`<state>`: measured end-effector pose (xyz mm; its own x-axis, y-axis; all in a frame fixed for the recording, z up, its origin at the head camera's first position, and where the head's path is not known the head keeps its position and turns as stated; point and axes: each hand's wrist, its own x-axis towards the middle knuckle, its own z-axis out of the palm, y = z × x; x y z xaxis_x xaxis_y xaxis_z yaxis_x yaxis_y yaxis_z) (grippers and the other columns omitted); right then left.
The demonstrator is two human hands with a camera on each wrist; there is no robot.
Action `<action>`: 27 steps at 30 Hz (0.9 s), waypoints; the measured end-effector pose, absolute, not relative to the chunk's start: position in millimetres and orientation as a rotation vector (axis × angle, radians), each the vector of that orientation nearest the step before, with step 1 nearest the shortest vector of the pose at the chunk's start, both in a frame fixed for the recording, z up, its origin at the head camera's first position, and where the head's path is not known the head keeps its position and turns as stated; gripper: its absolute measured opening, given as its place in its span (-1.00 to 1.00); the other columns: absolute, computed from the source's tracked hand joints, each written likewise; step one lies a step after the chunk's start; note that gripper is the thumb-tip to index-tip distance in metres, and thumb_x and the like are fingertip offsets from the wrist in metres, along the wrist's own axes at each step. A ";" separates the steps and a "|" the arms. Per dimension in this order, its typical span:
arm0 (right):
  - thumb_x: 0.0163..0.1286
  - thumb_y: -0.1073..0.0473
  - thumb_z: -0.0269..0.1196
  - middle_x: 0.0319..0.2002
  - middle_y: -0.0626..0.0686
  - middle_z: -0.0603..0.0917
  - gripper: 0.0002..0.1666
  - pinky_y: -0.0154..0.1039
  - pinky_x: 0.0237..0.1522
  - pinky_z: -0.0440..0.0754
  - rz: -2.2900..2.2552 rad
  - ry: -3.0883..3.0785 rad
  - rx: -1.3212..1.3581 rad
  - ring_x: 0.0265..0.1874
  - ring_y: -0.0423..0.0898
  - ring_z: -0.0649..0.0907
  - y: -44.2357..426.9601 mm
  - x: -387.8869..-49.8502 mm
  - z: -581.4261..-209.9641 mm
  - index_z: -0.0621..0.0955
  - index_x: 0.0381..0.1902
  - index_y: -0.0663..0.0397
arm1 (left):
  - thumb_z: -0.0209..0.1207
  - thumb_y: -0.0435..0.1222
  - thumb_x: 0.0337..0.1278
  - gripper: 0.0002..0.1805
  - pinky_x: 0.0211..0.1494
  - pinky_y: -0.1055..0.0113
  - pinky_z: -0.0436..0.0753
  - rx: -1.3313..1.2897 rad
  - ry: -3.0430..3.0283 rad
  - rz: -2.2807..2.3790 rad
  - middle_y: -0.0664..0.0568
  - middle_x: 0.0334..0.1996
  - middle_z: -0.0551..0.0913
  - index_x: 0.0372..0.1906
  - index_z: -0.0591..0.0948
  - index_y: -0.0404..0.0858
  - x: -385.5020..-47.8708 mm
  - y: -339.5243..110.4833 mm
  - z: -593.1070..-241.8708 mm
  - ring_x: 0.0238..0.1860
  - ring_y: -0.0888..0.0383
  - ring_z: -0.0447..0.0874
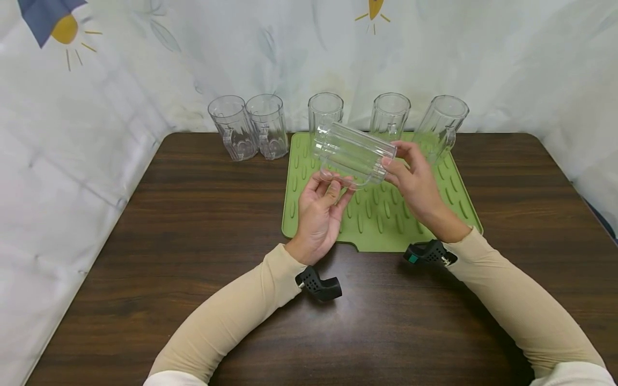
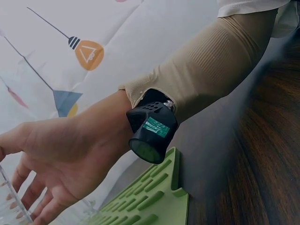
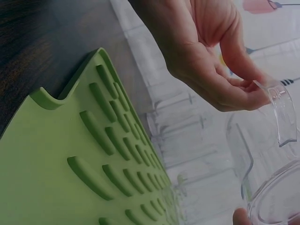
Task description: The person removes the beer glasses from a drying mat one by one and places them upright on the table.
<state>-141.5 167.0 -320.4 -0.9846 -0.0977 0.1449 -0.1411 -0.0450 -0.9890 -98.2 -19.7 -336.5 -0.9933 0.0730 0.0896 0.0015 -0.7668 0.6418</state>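
Above the green ribbed mat (image 1: 381,214) a clear mug (image 1: 354,155) is held on its side, tilted, its handle facing down. My left hand (image 1: 321,214) pinches the handle between thumb and fingers. At the mug's right end my right hand (image 1: 417,182) grips the edge, thumb on the near side. The right wrist view catches the left hand (image 3: 206,61) at the handle (image 3: 283,115), with one fingertip (image 3: 240,216) of the right hand below. Across the left wrist view reaches the right hand (image 2: 70,154), beside a sliver of the mug (image 2: 9,201).
Two clear mugs, one (image 1: 234,128) beside another (image 1: 267,126), stand on the dark wooden table (image 1: 203,214) left of the mat. Along the mat's back edge are three more, at left (image 1: 318,110), middle (image 1: 391,112) and right (image 1: 439,128). A patterned white curtain (image 1: 193,53) hangs behind.
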 end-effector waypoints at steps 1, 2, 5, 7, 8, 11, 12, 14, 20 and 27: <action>0.55 0.19 0.10 0.07 -0.03 0.44 -0.67 -0.48 0.01 0.69 2.236 -2.150 0.275 0.02 -0.16 0.59 166.9 -141.4 -320.2 0.38 0.21 -0.09 | -0.05 -0.48 0.52 -0.80 0.25 0.32 0.72 0.166 1.062 2.915 0.10 -0.19 0.59 -0.18 0.49 -0.14 -97.9 -19.6 -336.5 -0.07 0.19 0.71; 0.55 0.19 0.10 0.07 -0.03 0.43 -0.67 -0.48 0.02 0.70 2.241 -2.152 0.281 0.02 -0.17 0.59 166.8 -141.2 -320.1 0.38 0.21 -0.08 | -0.06 -0.49 0.52 -0.80 0.25 0.32 0.72 0.163 1.066 2.918 0.10 -0.18 0.58 -0.18 0.48 -0.14 -97.5 -19.5 -336.4 -0.06 0.18 0.70; 0.56 0.18 0.09 0.08 -0.02 0.42 -0.65 -0.47 0.02 0.70 2.240 -2.171 0.299 0.03 -0.17 0.60 166.8 -140.6 -319.1 0.37 0.24 -0.06 | -0.06 -0.49 0.52 -0.80 0.26 0.31 0.71 0.150 1.073 2.926 0.10 -0.18 0.57 -0.18 0.47 -0.14 -96.0 -19.0 -335.5 -0.06 0.18 0.70; 0.57 0.17 0.08 0.09 -0.02 0.42 -0.63 -0.46 0.02 0.70 2.232 -2.189 0.307 0.05 -0.16 0.60 166.9 -140.1 -318.1 0.36 0.27 -0.05 | -0.06 -0.49 0.52 -0.80 0.26 0.31 0.71 0.143 1.074 2.933 0.12 -0.18 0.57 -0.18 0.46 -0.14 -95.0 -18.7 -334.3 -0.07 0.19 0.70; 0.57 0.15 0.08 0.09 -0.02 0.42 -0.62 -0.46 0.02 0.69 2.229 -2.197 0.311 0.06 -0.16 0.59 167.0 -139.5 -317.2 0.36 0.28 -0.04 | -0.06 -0.50 0.52 -0.80 0.25 0.31 0.71 0.144 1.073 2.937 0.12 -0.18 0.56 -0.18 0.46 -0.14 -94.5 -18.7 -333.6 -0.07 0.20 0.70; 0.60 0.12 0.05 0.11 -0.03 0.42 -0.59 -0.45 0.03 0.67 2.231 -2.208 0.330 0.11 -0.14 0.56 167.6 -138.6 -315.1 0.34 0.33 -0.04 | -0.06 -0.49 0.52 -0.80 0.24 0.31 0.72 0.150 1.070 2.951 0.11 -0.18 0.56 -0.18 0.46 -0.14 -93.9 -19.8 -331.5 -0.08 0.18 0.70; 0.61 0.11 0.04 0.13 -0.03 0.42 -0.59 -0.45 0.03 0.67 2.238 -2.203 0.336 0.12 -0.12 0.55 168.1 -138.6 -314.8 0.34 0.34 -0.04 | -0.05 -0.49 0.51 -0.81 0.23 0.31 0.72 0.156 1.070 2.953 0.11 -0.18 0.56 -0.18 0.46 -0.15 -94.2 -20.5 -331.4 -0.08 0.18 0.70; 0.62 0.08 0.00 0.17 -0.03 0.43 -0.59 -0.45 0.05 0.68 2.265 -2.183 0.352 0.14 -0.10 0.54 169.3 -138.4 -314.1 0.34 0.35 -0.03 | -0.05 -0.49 0.51 -0.82 0.21 0.32 0.73 0.165 1.083 2.953 0.11 -0.19 0.57 -0.18 0.47 -0.15 -94.7 -22.0 -330.5 -0.09 0.17 0.70; 0.67 -0.01 -0.06 0.24 0.00 0.44 -0.49 -0.47 0.13 0.68 2.317 -2.125 0.389 0.09 -0.17 0.62 173.6 -138.7 -315.3 0.33 0.41 0.11 | 0.02 -0.44 0.46 -0.87 0.21 0.31 0.73 0.189 1.118 2.929 0.11 -0.19 0.57 -0.17 0.50 -0.15 -95.7 -25.8 -329.2 -0.12 0.20 0.70; 0.67 -0.16 -0.04 0.15 -0.01 0.45 -0.35 -0.44 0.12 0.70 2.312 -2.147 0.371 0.05 -0.19 0.61 180.1 -138.8 -317.2 0.30 0.44 0.19 | 0.08 -0.41 0.40 -0.90 0.19 0.33 0.74 0.246 1.155 2.921 0.12 -0.21 0.61 -0.20 0.51 -0.13 -97.2 -31.4 -328.1 -0.12 0.21 0.70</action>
<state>-138.8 180.1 -317.2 -0.9722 -0.1832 0.1461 -0.1321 -0.0863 -0.9875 -97.2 -31.4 -328.1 -0.9877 0.0492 0.1483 0.0656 -0.7311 0.6792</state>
